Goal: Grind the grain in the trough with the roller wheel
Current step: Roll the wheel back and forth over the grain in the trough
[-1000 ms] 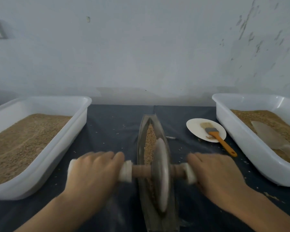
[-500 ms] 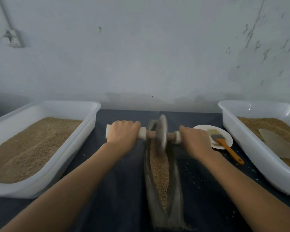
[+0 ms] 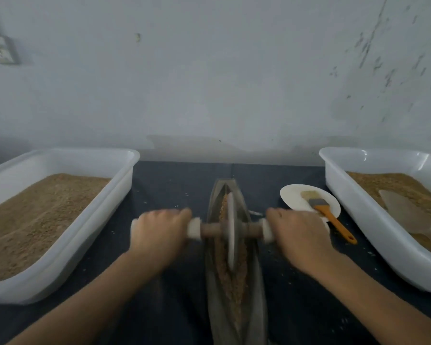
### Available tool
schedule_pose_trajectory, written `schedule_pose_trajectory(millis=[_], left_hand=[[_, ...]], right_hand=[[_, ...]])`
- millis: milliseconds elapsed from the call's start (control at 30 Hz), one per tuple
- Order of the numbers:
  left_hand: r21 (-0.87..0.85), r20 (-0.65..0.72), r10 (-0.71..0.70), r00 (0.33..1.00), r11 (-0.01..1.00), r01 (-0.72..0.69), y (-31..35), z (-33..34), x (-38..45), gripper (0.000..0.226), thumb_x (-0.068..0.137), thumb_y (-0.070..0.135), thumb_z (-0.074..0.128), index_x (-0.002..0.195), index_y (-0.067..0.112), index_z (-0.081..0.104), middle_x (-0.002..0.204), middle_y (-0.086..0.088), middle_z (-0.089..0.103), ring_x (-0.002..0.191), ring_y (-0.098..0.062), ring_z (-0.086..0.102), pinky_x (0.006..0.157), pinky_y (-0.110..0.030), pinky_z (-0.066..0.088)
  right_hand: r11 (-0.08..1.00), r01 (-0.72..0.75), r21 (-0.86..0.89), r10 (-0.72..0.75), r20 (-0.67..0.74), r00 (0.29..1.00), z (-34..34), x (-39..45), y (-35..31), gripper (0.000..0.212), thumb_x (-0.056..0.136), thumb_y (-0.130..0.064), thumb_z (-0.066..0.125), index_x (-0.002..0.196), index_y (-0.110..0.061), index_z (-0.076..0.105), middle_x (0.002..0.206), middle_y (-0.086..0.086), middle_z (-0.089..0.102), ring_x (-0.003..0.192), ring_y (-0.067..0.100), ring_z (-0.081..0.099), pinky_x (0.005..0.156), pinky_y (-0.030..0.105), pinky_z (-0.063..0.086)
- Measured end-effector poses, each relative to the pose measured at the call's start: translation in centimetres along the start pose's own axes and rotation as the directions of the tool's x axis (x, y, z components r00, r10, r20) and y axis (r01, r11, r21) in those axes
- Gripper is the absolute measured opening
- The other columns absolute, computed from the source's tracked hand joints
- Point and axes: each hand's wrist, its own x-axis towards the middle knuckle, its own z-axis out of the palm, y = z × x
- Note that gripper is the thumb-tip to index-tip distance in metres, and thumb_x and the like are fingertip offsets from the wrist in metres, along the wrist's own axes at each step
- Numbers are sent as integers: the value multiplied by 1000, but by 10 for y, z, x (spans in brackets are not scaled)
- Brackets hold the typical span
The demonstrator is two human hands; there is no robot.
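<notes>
The roller wheel (image 3: 231, 230) is stood on edge in the grain (image 3: 232, 277) of the long narrow trough (image 3: 253, 282), at mid-table.

Its axle is gripped at both ends, the left hand (image 3: 158, 236) and right hand (image 3: 300, 239) each wrapped with curled fingers round a handle. The disc is judged stiff and heavy, so level, even pressure is called for; the loose grain may be scattered.

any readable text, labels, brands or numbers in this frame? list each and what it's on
None readable.
White tubs and, trough, roller wheel, brush, plate: no print or labels visible.
Wall fixture, upper left: too blurred to tell any marking.
</notes>
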Motion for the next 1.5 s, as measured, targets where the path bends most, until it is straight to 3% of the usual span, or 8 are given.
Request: schedule_pose_trajectory(millis=[300,467,567,700,933,1067,1267,1500], left_hand=[[-50,49,-85,995,995,88,-8,16,38,19,87,42,53,80,28,43,75,7,56,69,-23,59,58,-30,33],[-15,-102,130,986,991,-133,4,-23,-38,43,51,32,84,65,26,44,53,8,48,41,-16,47,45,-22,14],[19,-102,133,986,991,-132,5,-33,-43,48,40,23,87,61,23,43,49,8,44,36,-15,39,51,-20,-1],[170,-56,53,997,984,-43,6,-4,12,37,72,35,71,71,28,35,64,8,56,49,-16,43,47,-26,13],[9,-79,-114,990,993,115,-8,29,64,22,90,35,54,75,25,41,63,6,46,54,-19,39,52,-30,26],[35,-23,-39,999,999,40,2,1,17,25,83,35,61,77,27,38,69,7,53,56,-19,42,52,-29,27],[10,-128,160,979,987,-160,12,-54,-58,47,38,17,85,62,22,44,48,6,42,43,-13,23,54,-18,-2],[134,-22,-35,999,990,38,4,3,16,27,82,39,59,73,28,36,60,8,41,52,-18,40,47,-27,14]], right_hand=[[999,-45,-1,45,-7,999,8,44,2,27,79,-27,70,96,-21,50,88,-1,64,73,20,60,58,30,35],[992,35,119,-32,-26,999,-13,-43,-4,58,36,-37,90,77,-30,50,60,-10,55,47,8,50,41,24,36],[989,14,145,-24,68,997,-11,-49,-3,57,44,-42,86,75,-37,38,59,-14,46,49,6,47,44,26,40],[992,-108,70,101,103,990,17,-2,3,34,75,-43,69,83,-30,39,75,-6,60,64,20,58,52,32,37],[995,-91,-39,87,-101,991,30,67,8,28,73,-27,75,85,-18,51,75,5,65,62,30,59,53,31,28],[995,-78,64,79,-10,997,18,13,0,37,73,-35,74,82,-26,39,75,-3,61,57,21,50,48,28,28],[983,37,177,-35,-16,999,-20,-63,-1,54,42,-38,84,74,-34,41,57,-16,38,43,8,44,37,27,37],[998,-55,27,55,-18,998,22,13,4,41,69,-34,76,79,-27,37,70,-5,60,53,19,49,47,25,19]])
